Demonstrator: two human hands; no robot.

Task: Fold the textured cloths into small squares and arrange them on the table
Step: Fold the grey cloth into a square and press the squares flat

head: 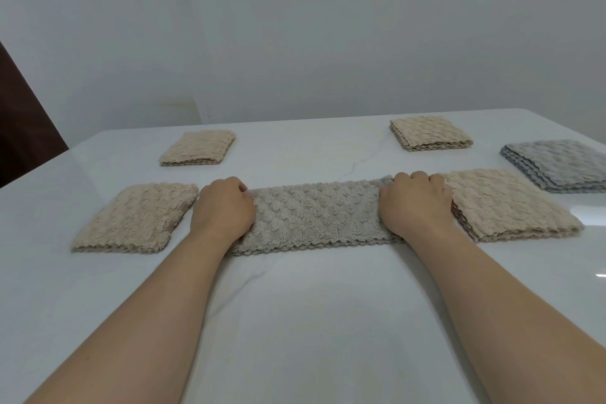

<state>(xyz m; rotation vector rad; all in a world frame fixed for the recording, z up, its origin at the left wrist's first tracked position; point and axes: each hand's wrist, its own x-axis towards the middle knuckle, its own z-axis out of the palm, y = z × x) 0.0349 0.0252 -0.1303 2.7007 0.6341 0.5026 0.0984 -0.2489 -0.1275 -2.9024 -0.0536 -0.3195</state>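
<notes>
A grey-beige textured cloth (pixel 314 216) lies folded into a long strip across the middle of the white table (pixel 311 321). My left hand (pixel 223 207) grips its left end with curled fingers. My right hand (pixel 414 203) grips its right end the same way. A folded beige square (pixel 134 218) lies just left of my left hand. A stack of folded beige cloths (pixel 511 208) sits right beside my right hand.
Two more folded beige squares lie farther back, one at the left (pixel 198 147) and one at the right (pixel 429 133). A stack of grey cloths (pixel 560 164) sits at the right edge. A dark chair back (pixel 23 118) stands at the far left.
</notes>
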